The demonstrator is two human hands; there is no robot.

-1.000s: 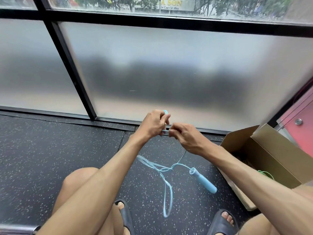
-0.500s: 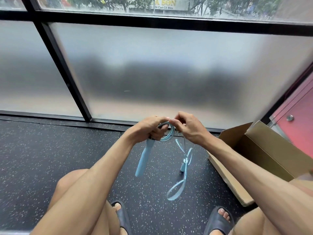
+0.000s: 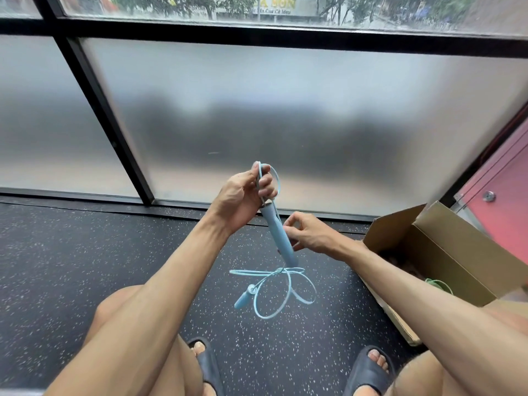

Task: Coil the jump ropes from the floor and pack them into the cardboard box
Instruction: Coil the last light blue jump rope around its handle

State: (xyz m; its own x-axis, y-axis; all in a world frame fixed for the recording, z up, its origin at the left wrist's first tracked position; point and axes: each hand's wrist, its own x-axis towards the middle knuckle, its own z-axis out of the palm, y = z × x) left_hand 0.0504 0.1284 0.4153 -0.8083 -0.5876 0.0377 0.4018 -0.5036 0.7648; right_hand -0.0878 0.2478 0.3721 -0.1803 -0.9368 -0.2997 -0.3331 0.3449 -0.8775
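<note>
I hold a light blue jump rope in front of me above the dark floor. My left hand grips the cord just above one blue handle, with a small loop standing up past the fingers. My right hand pinches the cord against the side of that handle. Loose loops and the second handle dangle below. An open cardboard box sits at the right, with a green rope showing inside.
A frosted glass wall with black frames runs across the back. The speckled black rubber floor spreads to the left. My knees and dark sandals fill the bottom edge. A pink door stands behind the box.
My left hand has risen with the cord and first handle. My right hand dropped from the loop to the handle's side. The hanging loops and second handle have swung lower.
</note>
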